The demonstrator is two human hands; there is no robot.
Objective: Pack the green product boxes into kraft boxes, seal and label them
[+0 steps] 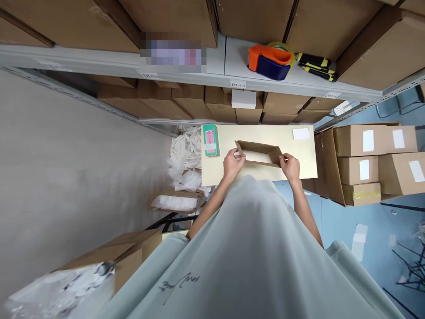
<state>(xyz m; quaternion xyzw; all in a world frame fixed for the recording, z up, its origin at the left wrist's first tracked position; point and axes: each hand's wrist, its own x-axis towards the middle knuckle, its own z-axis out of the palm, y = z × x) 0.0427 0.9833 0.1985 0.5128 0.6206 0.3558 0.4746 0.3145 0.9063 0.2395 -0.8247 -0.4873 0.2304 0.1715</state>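
Note:
A small brown cardboard box (259,153), open and unfolded into a frame shape, sits over a pale yellow table (305,164). My left hand (233,163) grips its left end with fingers closed on the cardboard. My right hand (290,166) grips its right end the same way. A green packet with a pink item (210,140) lies on the table to the left of the box. A white label (301,133) lies at the table's far right corner.
A grey shelf (232,66) above holds an orange and blue tape dispenser (269,61) and yellow-black utility knives (315,66), among brown cartons. Stacked labelled cartons (372,164) stand at right. A heap of white plastic bags (187,159) lies left of the table.

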